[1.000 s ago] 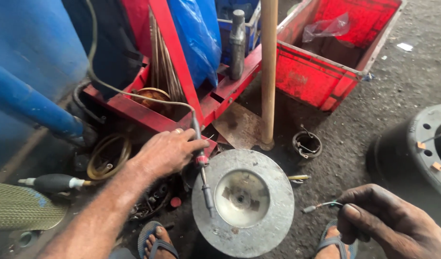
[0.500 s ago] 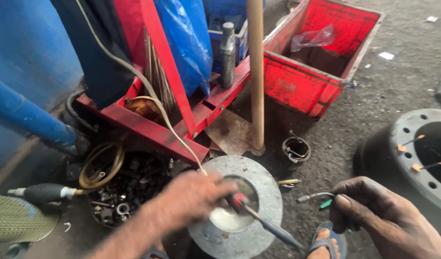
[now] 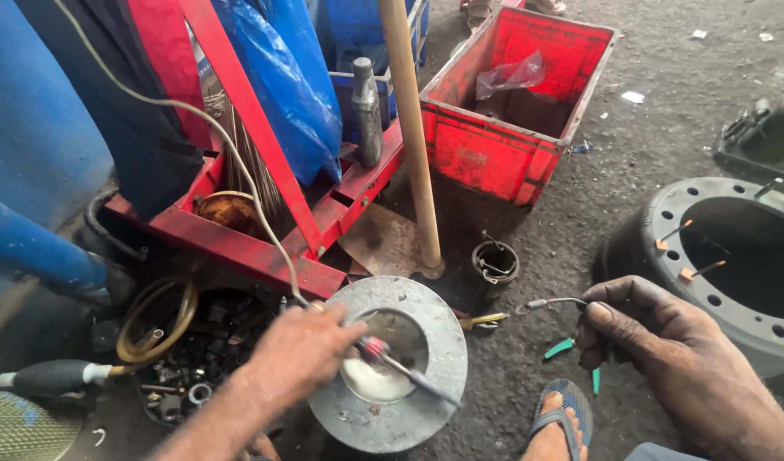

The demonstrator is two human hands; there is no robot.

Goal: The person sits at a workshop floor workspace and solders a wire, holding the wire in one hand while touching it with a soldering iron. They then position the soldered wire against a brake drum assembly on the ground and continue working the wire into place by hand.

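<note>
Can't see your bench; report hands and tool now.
Left hand holds corded soldering iron over round metal disc. Right hand grips wire end, green-handled pliers. Nothing between.

Red crate, grey metal disc, blue drum, seemingly green-handled pliers

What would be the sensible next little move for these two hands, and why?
Probably bring the tool tip and the wire end together. The left hand holds a corded soldering-type tool over the round metal disc, while the right hand holds a short wire and green-handled pliers off to the side, apart from it.
</note>
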